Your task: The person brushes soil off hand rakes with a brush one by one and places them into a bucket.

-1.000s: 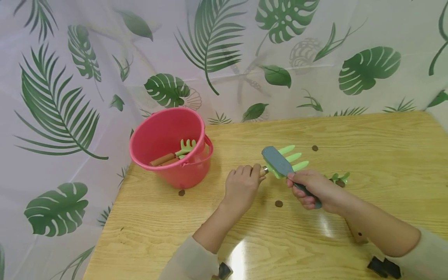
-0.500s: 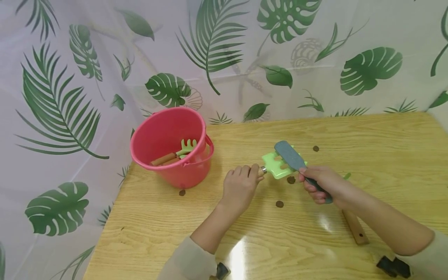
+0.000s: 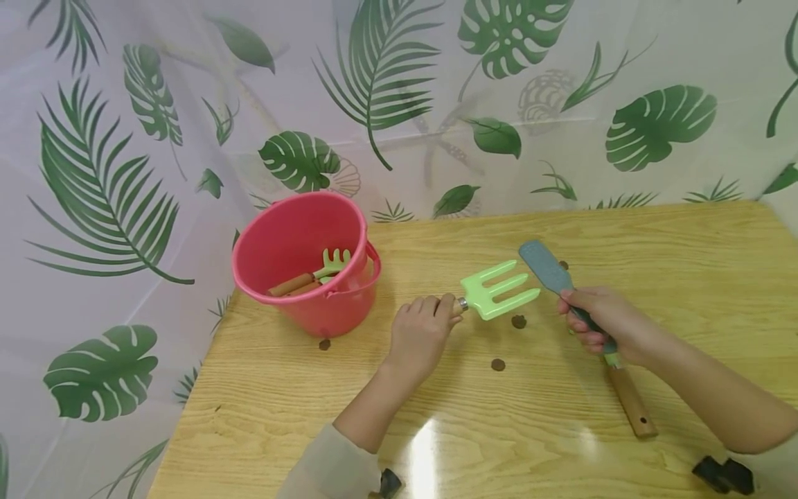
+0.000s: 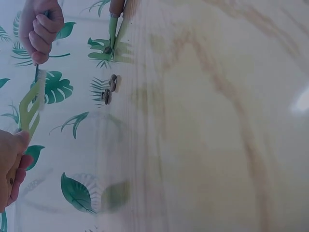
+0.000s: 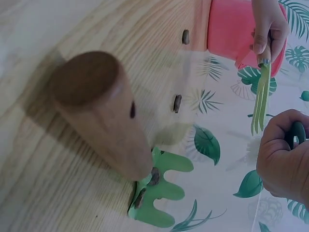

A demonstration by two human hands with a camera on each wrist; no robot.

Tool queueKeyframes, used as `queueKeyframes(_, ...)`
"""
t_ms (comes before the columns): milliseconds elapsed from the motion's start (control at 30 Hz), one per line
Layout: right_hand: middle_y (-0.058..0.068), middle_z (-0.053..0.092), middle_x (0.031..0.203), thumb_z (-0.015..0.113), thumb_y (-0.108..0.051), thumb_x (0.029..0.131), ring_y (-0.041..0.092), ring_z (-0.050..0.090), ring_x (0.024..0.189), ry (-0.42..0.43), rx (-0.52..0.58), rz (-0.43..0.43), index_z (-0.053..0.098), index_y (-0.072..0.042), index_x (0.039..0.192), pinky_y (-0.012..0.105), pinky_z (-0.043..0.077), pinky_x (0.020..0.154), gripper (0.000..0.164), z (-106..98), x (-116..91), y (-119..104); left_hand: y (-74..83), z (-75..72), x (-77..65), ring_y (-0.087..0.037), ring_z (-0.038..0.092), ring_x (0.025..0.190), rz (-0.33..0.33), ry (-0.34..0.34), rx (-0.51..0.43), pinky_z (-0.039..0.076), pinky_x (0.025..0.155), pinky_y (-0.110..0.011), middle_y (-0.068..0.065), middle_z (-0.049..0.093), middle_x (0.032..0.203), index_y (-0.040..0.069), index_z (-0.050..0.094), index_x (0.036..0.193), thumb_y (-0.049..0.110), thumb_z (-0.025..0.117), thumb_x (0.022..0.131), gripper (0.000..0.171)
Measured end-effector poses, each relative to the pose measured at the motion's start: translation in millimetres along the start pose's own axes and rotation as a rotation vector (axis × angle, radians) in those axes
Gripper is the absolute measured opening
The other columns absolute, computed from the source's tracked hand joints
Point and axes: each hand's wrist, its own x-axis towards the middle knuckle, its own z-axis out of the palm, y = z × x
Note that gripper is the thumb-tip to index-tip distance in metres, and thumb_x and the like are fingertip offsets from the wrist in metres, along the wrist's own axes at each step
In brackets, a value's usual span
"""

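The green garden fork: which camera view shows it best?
The head view: the garden fork faces the camera with all three tines clear, only its handle mostly covered by the left hand. The left wrist view shows it slanted, overlapping the brush near the tips; the right wrist view shows it nearly edge-on, tines bunched together.

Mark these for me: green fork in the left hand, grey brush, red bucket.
Green fork (image 3: 481, 298): head view, flat base where the tines join.
Grey brush (image 3: 546, 267): head view, back of the brush head.
Red bucket (image 3: 337, 313): head view, outer wall below the rim.
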Motion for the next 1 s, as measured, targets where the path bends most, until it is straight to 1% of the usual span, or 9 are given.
queueKeyframes(233, -0.007, 0.039, 0.057, 0.031, -0.025, 0.104, 0.004, 0.034, 0.043, 0.011, 0.006, -0.007, 0.048, -0.009, 0.087, 0.019, 0.035, 0.041, 0.030, -6, -2, 1, -0.2, 0.5, -1.1, -0.013, 0.060, 0.065, -0.005, -0.011, 0.016, 0.045, 0.052, -0.024, 0.000, 0.063, 0.078, 0.012, 0.063, 0.099, 0.037, 0.069, 0.082, 0.031)
queueKeyframes(467, -0.007, 0.039, 0.057, 0.029, -0.026, 0.105, 0.005, 0.034, 0.043, 0.017, 0.005, -0.009, 0.048, -0.009, 0.087, 0.020, 0.034, 0.041, 0.031, -9, -4, -2, 1.4, 1.0, 0.3, -0.013, 0.059, 0.063, 0.009, 0.024, 0.029, 0.044, 0.051, -0.023, 0.000, 0.062, 0.076, 0.012, 0.063, 0.096, 0.038, 0.070, 0.080, 0.031)
queueKeyframes(600, -0.008, 0.039, 0.056, 0.029, -0.027, 0.105, 0.005, 0.033, 0.042, 0.025, 0.002, -0.012, 0.048, -0.009, 0.087, 0.020, 0.035, 0.041, 0.031, -9, -6, -6, 2.1, 0.8, 0.6, -0.013, 0.059, 0.063, 0.014, 0.016, 0.033, 0.044, 0.051, -0.024, 0.000, 0.063, 0.076, 0.012, 0.064, 0.097, 0.037, 0.070, 0.081, 0.031)
queueKeyframes(800, -0.007, 0.040, 0.056, 0.031, -0.027, 0.104, 0.005, 0.034, 0.042, 0.018, 0.011, -0.009, 0.048, -0.009, 0.086, 0.020, 0.034, 0.040, 0.030, -1, -6, -9, 0.8, -0.1, -2.2, -0.014, 0.061, 0.066, 0.002, -0.041, 0.025, 0.046, 0.053, -0.023, -0.001, 0.065, 0.079, 0.012, 0.065, 0.099, 0.035, 0.068, 0.084, 0.027)
queueKeyframes(867, -0.007, 0.040, 0.056, 0.032, -0.027, 0.104, 0.004, 0.034, 0.041, 0.011, 0.022, -0.011, 0.048, -0.009, 0.086, 0.019, 0.034, 0.039, 0.030, 3, -5, -11, 0.4, 0.0, -2.9, -0.014, 0.060, 0.066, 0.002, -0.043, 0.029, 0.045, 0.052, -0.023, -0.001, 0.065, 0.079, 0.012, 0.066, 0.099, 0.035, 0.067, 0.085, 0.027)
queueKeyframes(1000, -0.007, 0.039, 0.056, 0.032, -0.026, 0.104, 0.004, 0.034, 0.041, -0.016, 0.029, -0.022, 0.048, -0.009, 0.086, 0.019, 0.034, 0.039, 0.030, 13, -6, -14, 0.8, 1.8, -2.5, -0.013, 0.060, 0.064, 0.015, -0.019, 0.035, 0.045, 0.052, -0.023, 0.000, 0.064, 0.077, 0.012, 0.065, 0.097, 0.037, 0.069, 0.082, 0.029)
